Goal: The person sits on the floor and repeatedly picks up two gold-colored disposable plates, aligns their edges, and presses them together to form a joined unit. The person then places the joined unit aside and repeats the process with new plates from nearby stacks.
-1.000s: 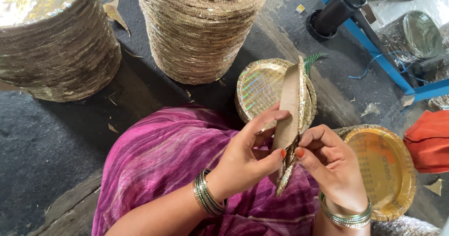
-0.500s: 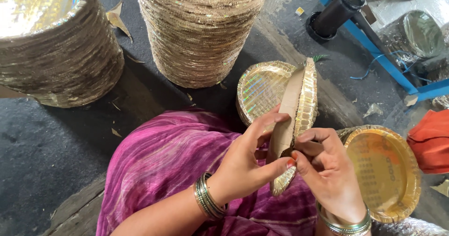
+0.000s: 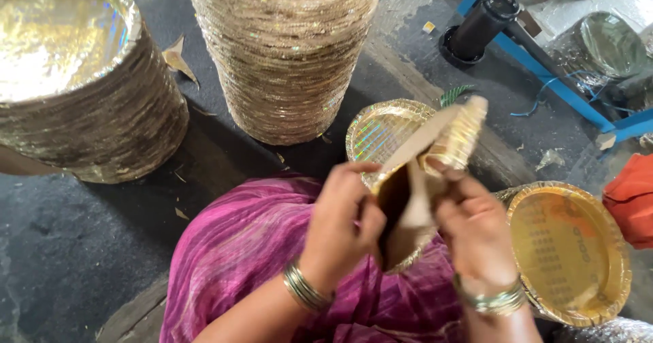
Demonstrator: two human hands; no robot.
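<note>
Both hands hold a few gold foil paper plates (image 3: 435, 154) on edge above my lap, their brown backs facing me. My left hand (image 3: 340, 224) grips the lower left rim, with bangles on the wrist. My right hand (image 3: 473, 231) pinches the right side, fingers between two plates and spreading them apart. The plates are blurred. Under them lies a shiny gold plate (image 3: 381, 129) on the floor. My lap is covered by magenta cloth (image 3: 252, 248).
A tall stack of gold plates (image 3: 286, 50) stands ahead, a wider stack (image 3: 75, 84) at the left. A short pile of gold plates (image 3: 568, 251) sits at my right. A blue machine frame (image 3: 544, 71) and black cylinder (image 3: 479, 27) are upper right, orange cloth (image 3: 632, 197) at the right edge.
The held plates have tilted from upright toward the right and come closer to the camera. My right hand's fingers have pushed between them, opening a gap.
</note>
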